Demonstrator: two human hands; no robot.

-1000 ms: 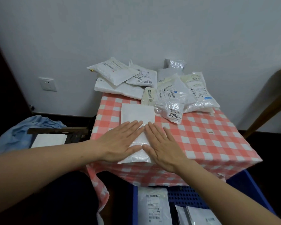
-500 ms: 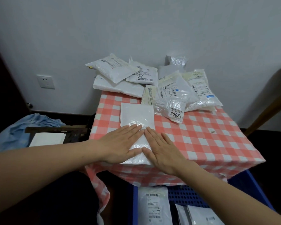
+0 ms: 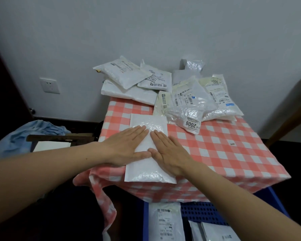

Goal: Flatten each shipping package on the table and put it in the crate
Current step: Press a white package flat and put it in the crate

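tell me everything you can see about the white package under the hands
The white rectangular plastic bubble mailer lies flat on the red-and-white checked tablecloth, long side running away from the person, its near end at the table's front edge. Its surface looks glossy and crinkled; no label shows. The left hand and right hand press on its middle side by side with straight fingers, hiding its side edges there.

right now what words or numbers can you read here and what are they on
"2005": label on the crinkled clear plastic package, upside down.
"7001", probably: top of the cream plastic package at far right.
Other labels in the pile, and on the white package in the blue plastic crate: too small to read.
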